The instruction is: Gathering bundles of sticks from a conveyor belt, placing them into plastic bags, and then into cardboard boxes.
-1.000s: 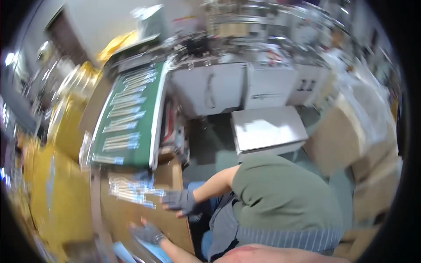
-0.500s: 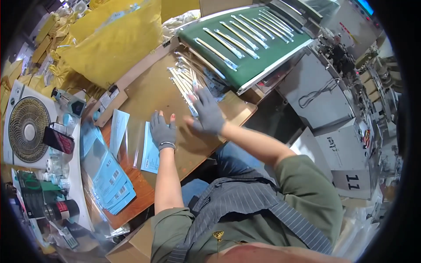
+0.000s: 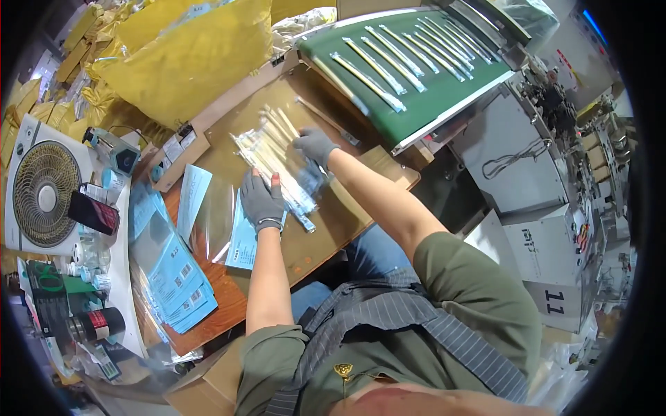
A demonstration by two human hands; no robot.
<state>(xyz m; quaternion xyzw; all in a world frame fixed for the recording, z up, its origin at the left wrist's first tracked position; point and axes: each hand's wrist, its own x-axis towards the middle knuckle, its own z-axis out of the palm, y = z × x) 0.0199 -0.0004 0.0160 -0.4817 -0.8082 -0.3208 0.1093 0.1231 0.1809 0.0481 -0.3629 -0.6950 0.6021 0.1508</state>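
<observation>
A loose bunch of wrapped chopsticks [image 3: 276, 149], pale wood in clear sleeves, lies slantwise on the brown tabletop between my hands, partly blurred. My left hand [image 3: 263, 199], in a grey glove with bare fingertips, rests with fingers stretched out against the bunch's near left side. Under and beside it lies a blue printed sheet [image 3: 242, 243]. At the bunch's right side is my right hand [image 3: 317, 147], gloved the same way; its fingers point left and are partly hidden, so their grip is unclear. One single wrapped stick [image 3: 326, 119] lies apart beyond it, near the conveyor.
A green conveyor belt [image 3: 388, 114] carrying a row of wrapped chopsticks stands at the far right, beside grey machinery [image 3: 503, 139]. Blue sheets [image 3: 177, 284] lie stacked at left, near a fan [image 3: 47, 197] and a phone [image 3: 94, 212]. A big yellow bag [image 3: 187, 62] stands behind.
The chopsticks have shifted left and nearer, up against my left hand. My right hand has moved farther back, its fingers no longer spread. The view has shifted slightly.
</observation>
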